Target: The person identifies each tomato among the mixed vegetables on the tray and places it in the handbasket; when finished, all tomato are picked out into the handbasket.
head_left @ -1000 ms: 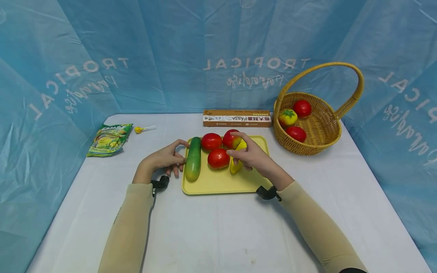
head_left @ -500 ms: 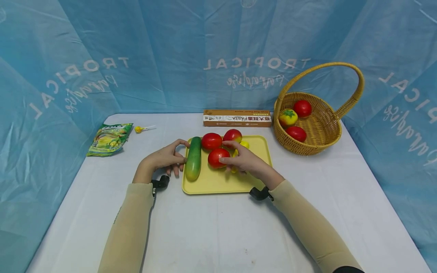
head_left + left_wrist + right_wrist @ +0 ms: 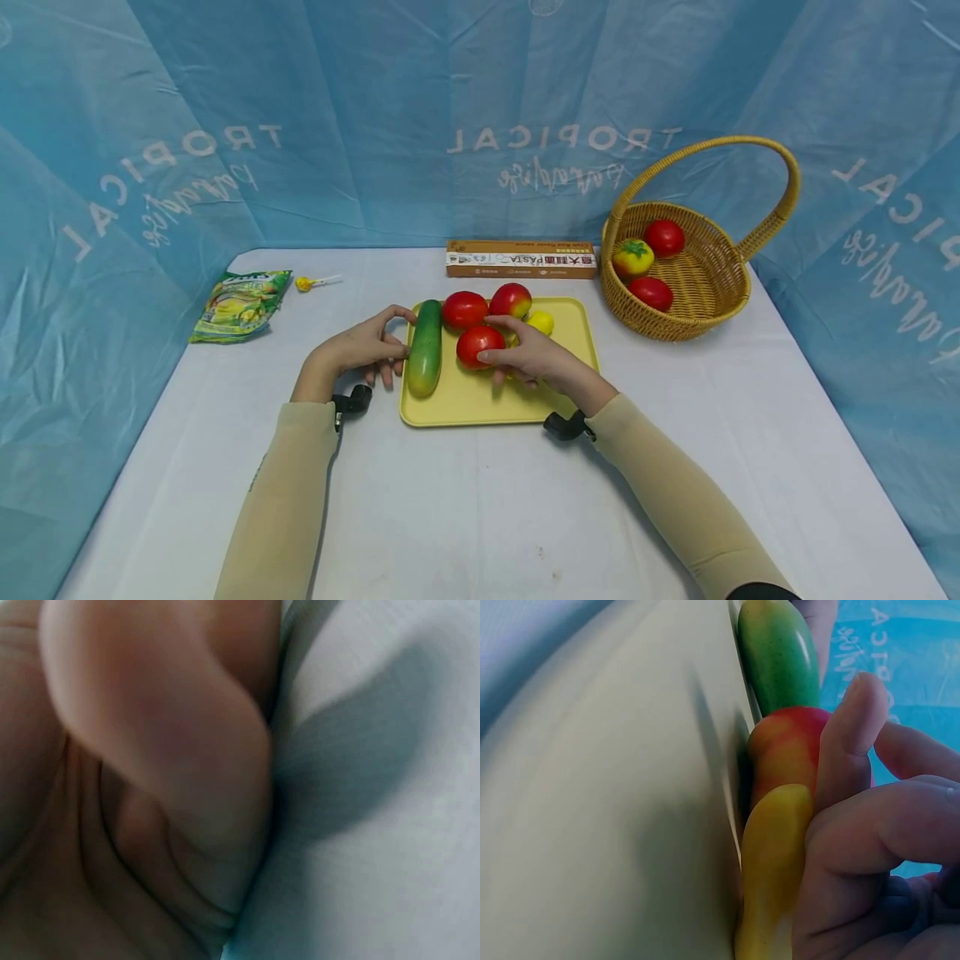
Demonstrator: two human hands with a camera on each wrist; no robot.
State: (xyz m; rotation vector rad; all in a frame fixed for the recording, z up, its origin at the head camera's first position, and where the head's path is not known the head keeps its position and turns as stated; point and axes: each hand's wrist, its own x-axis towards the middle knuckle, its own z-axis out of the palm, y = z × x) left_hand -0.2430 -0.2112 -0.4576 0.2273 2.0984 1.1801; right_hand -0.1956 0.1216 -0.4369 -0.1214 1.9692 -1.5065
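A green cucumber (image 3: 425,350) lies at the left end of the yellow tray (image 3: 480,408). My left hand (image 3: 358,343) is beside it, thumb and index finger spread against the tray's left edge; its other fingers hang loosely curled. My right hand (image 3: 536,354) pinches the nearest red tomato (image 3: 474,342) between thumb and index finger. In the right wrist view the red-and-yellow side of this tomato (image 3: 780,754) shows beside the fingers, with a yellow banana (image 3: 772,870) in front. The right hand partly covers the banana in the head view.
Behind the held tomato are two red fruits (image 3: 465,310). A wicker basket (image 3: 723,292) with several fruits stands at the back right, next to a pasta box (image 3: 522,260). To the left lie a green packet (image 3: 242,308) and a lollipop (image 3: 303,284).
My right hand has moved left and slightly down from over the banana to the near tomato, uncovering the banana's upper end. The left hand has stayed beside the cucumber.
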